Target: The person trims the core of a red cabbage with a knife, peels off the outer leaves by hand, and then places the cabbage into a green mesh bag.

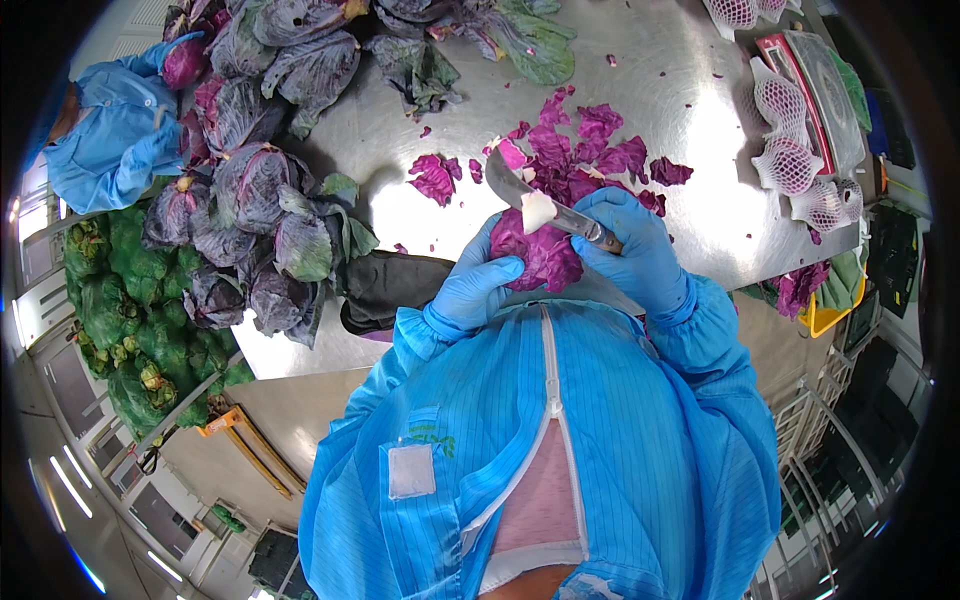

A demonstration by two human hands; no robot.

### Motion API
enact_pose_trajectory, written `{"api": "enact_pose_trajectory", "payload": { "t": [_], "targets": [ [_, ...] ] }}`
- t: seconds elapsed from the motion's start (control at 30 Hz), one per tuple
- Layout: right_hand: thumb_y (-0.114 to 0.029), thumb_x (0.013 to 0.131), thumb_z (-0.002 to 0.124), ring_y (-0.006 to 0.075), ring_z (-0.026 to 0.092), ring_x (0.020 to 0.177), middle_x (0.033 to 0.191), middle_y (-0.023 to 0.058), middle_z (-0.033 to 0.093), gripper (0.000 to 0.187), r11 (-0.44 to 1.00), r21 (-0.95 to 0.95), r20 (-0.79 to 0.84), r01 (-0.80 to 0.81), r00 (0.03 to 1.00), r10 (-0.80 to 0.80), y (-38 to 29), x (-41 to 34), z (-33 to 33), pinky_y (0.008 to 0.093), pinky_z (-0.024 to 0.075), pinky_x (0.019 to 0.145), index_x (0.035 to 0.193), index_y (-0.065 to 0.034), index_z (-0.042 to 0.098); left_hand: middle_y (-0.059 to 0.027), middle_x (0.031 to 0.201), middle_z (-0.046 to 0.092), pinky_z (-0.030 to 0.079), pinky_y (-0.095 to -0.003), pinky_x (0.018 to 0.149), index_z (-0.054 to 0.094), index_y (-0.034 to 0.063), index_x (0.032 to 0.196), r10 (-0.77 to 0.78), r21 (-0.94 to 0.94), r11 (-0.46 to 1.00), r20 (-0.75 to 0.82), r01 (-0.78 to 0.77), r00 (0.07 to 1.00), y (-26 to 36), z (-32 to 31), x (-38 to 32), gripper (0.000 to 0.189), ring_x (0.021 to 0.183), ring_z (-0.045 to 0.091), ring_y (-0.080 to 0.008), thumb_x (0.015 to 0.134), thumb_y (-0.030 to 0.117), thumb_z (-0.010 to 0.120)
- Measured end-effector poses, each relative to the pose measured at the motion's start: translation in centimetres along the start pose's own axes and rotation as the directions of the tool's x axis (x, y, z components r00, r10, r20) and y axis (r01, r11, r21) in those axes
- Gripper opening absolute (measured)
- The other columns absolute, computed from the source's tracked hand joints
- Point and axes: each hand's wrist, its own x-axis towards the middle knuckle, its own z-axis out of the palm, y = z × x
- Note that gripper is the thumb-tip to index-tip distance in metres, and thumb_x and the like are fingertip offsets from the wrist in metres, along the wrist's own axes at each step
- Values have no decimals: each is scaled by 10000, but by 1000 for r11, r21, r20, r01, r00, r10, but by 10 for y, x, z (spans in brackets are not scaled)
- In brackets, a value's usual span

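My left hand [478, 276], in a blue glove, holds a small red cabbage head [536, 253] above the table edge near my chest. My right hand [628, 241], gloved too, grips the handle of a knife [506, 178], whose curved blade lies over the top of the cabbage. A pale piece of cabbage stem [538, 211] rests against the blade. Torn purple cabbage leaves [555, 146] are heaped on the steel table just beyond my hands, and a loose purple leaf piece [433, 178] lies to their left.
Whole red cabbages [259, 187] with outer leaves pile up on the steel table [637, 45] at left. White foam nets [784, 142] lie at its right side, by a red-edged box [799, 97]. A co-worker's gloved hand [150, 154] is at far left, above green net sacks [142, 300].
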Motion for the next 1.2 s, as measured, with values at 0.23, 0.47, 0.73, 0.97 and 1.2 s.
{"api": "enact_pose_trajectory", "payload": {
  "t": [0.23,0.47,0.73,0.97,1.2],
  "targets": [
    [-81,756,699,242,566,709,827,92,561,244,999,-45,-45,17,999,-19,-1,-7,-3,345,458,638,975,-54,596,-177,1362,461,434,-451,1051,280,3,1440,-54,-112,992,12,55,998,3,5,4,716,1245,496,-306,837,91,657],
    [-41,715,707,218,567,675,780,85,571,217,969,-105,-142,223,961,-237,5,-7,-7,328,456,593,911,-65,615,-178,1364,466,463,-446,1017,301,1,1427,-79,-32,996,-29,78,996,5,16,4,662,1238,508,-299,886,197,630],
    [-135,744,776,84,514,712,824,32,571,361,950,197,-152,-242,950,273,20,-16,-24,247,441,608,1049,-47,603,-153,1382,454,513,-492,946,307,108,1440,-102,-94,992,-198,85,975,10,-4,2,649,1228,510,-322,938,439,550],
    [-309,687,825,249,581,813,969,109,545,597,998,-48,-70,30,997,-33,2,1,22,352,486,692,1175,-76,574,-140,1302,513,557,-466,878,351,95,1406,43,-86,994,-203,-62,978,2,17,7,512,1162,562,-275,968,276,544],
    [-127,804,731,126,503,642,779,34,507,181,983,182,-240,-1,970,45,15,-3,32,298,414,572,866,-40,584,-125,1319,506,548,-451,899,359,89,1396,71,-90,991,-247,-96,966,1,13,6,521,1168,555,-273,961,298,557]
  ]
}}
